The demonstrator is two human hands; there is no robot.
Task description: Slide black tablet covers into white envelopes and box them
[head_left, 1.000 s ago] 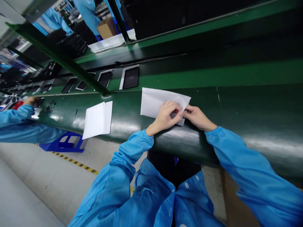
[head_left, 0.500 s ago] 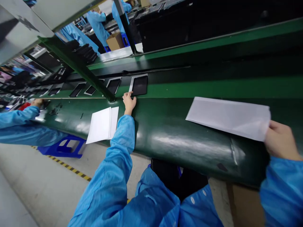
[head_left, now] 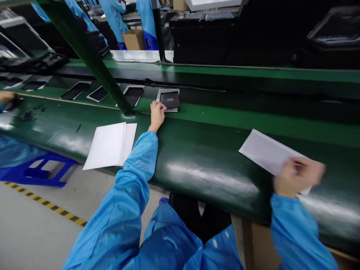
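My left hand (head_left: pixel 157 113) reaches onto the green belt, its fingers closed at the near left corner of a black, flat, tablet-like panel (head_left: pixel 170 99). The panel looks slightly tilted above a white sheet (head_left: pixel 172 110), which shows around its edges. On the right, a white, flat, sleeve-like sheet (head_left: pixel 263 150) lies angled on the curved green surface. My right hand (head_left: pixel 298 176) is over its near right end, the fingers curled but smeared by motion. Whether it grips the sheet is unclear. A stack of white sheets (head_left: pixel 107 146) lies left of my left forearm.
More black panels on white sheets (head_left: pixel 134 95) line the belt (head_left: pixel 208 108) leftward. A slanted green post (head_left: pixel 90 60) stands in front of them. Small black scraps (head_left: pixel 30 113) lie at left, near a co-worker's hand (head_left: pixel 7 97). A blue stool (head_left: pixel 39 170) stands below.
The black panel has shifted and tilted on its white sheet at my left hand. My right hand has moved left over the white sleeve-like sheet, which now lies more slanted. The view has turned.
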